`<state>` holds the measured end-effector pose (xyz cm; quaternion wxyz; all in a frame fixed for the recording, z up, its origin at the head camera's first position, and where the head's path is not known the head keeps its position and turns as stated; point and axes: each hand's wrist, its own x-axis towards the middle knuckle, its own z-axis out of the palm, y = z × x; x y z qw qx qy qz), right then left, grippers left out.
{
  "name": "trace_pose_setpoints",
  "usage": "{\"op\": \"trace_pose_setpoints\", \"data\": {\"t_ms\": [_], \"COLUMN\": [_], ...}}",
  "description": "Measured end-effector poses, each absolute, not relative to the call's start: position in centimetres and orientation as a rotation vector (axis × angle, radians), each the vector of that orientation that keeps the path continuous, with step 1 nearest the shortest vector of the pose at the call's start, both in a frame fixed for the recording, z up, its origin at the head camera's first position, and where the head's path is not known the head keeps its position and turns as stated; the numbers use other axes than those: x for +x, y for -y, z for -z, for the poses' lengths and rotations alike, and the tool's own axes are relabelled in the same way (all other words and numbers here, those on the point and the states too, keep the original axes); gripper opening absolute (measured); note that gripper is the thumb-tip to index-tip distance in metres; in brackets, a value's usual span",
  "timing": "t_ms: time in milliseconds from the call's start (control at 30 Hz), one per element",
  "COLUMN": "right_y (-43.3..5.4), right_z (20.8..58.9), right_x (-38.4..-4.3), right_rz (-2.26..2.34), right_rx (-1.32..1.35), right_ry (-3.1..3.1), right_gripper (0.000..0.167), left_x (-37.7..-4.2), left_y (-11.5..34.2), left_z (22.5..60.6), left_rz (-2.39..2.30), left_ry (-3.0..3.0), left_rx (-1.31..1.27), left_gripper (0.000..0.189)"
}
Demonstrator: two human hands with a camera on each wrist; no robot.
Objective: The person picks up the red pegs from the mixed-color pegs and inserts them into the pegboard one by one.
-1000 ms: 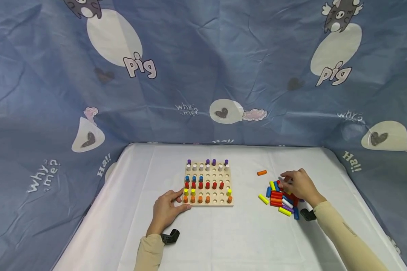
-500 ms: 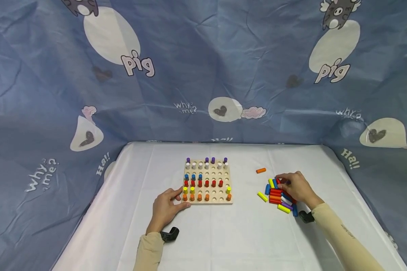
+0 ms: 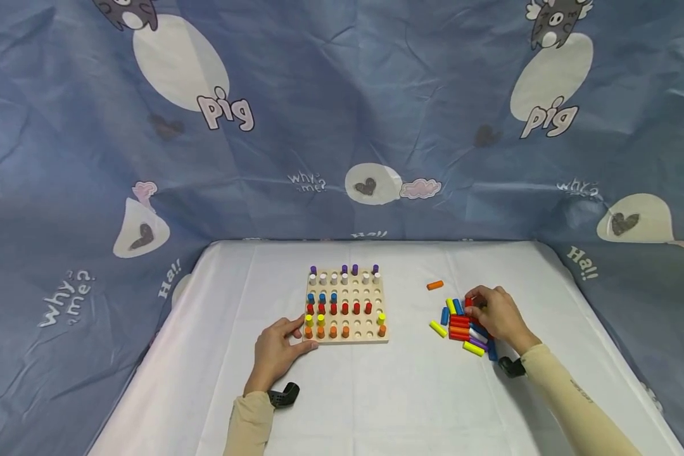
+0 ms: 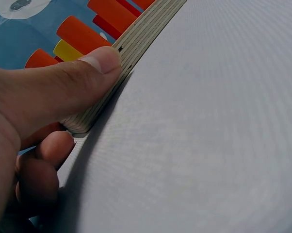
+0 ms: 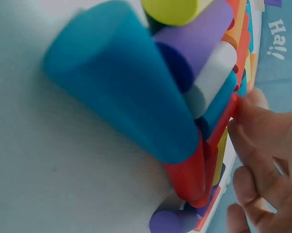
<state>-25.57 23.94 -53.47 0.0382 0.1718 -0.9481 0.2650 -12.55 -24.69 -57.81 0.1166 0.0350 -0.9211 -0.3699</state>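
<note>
A wooden peg board (image 3: pixel 370 338) with rows of coloured pegs stands on the white table. My left hand (image 3: pixel 276 351) grips its front left corner, thumb along the front edge and fingers at the left side. In the left wrist view the thumb presses the layered edge beside several orange pegs (image 4: pixel 83 35). To the right, my right hand (image 3: pixel 500 316) is over the far right part of a heap of loose pegs (image 3: pixel 459 321). Its thumb and index finger pinch a red peg (image 3: pixel 468 303). The palm hides part of the heap.
An orange peg (image 3: pixel 435 285) lies apart behind the heap, and a yellow peg (image 3: pixel 437 329) lies to its left. In the right wrist view a blue peg (image 5: pixel 121 82) is nearest the camera. A printed blue cloth (image 3: pixel 376 126) hangs behind the table.
My right fingers have closed in at the red peg on the heap's far side. The left hand keeps its hold on the board. The head view has shifted slightly.
</note>
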Motion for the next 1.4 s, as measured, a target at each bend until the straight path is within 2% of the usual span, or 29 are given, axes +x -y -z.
{"op": "trace_pose_setpoints", "data": {"t_ms": [200,500,900,1133,1400], "right_y": [-24.2,-23.3,-19.7,-17.8,-15.7], "right_z": [53.1,51.9,51.3,51.7,52.0], "right_x": [-25.4,-24.8,-24.2,-24.3,-24.5], "right_rz": [-0.917,-1.15,-1.176,-1.271,-1.304], "right_rx": [0.441,0.241,0.405,0.42,0.455], "right_ry": [2.818,2.79,2.721,2.731,2.671], "right_gripper": [0.012,0.019,0.014,0.018,0.012], "left_x": [-12.6,-12.6,-12.7,-12.6,-12.5], "left_y": [24.7,24.7,24.7,24.6,24.7], "left_z": [57.8,58.0,57.9,57.7,57.6], "left_rz": [1.106,1.113,1.087,1.092,1.079], "left_ry": [2.706,2.703,2.705,2.703,2.702], "left_rx": [0.122,0.133,0.109,0.109,0.094], "left_gripper": [0.073,0.071,0.071,0.072,0.072]}}
